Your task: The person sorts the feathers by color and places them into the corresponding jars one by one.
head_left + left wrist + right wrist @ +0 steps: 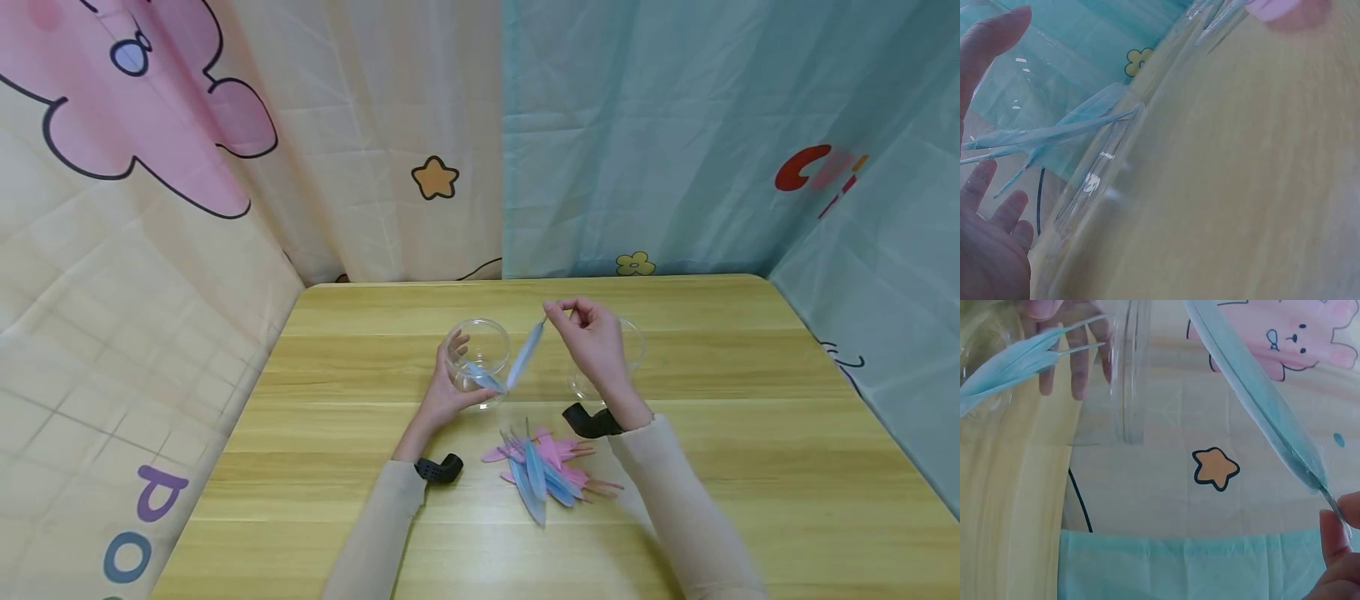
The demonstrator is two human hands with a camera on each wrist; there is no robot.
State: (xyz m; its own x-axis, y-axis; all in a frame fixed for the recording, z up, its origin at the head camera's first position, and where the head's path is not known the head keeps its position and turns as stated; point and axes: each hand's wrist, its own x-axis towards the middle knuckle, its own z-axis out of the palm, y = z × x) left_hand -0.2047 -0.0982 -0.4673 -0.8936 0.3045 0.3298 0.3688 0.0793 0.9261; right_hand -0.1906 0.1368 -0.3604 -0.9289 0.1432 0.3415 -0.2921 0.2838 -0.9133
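My left hand [444, 396] grips a clear round jar [486, 346], thumb on the near side and fingers round the far side. Inside the jar lie blue feathers [1013, 362], their quills toward its mouth in the right wrist view. Just right of the jar, my right hand [598, 346] pinches another blue feather [527, 354] by its quill between thumb and fingertips. That feather hangs with its vane down and left, close to the jar. A second clear container [639, 343] stands behind the right hand and is partly hidden by it.
Between the forearms, a pile of blue feathers [534, 479] and pink feathers [553, 452] lies on the wooden table [337, 500]. Printed curtains [375, 150] surround the table's back and sides. Each wrist wears a black camera mount [441, 469].
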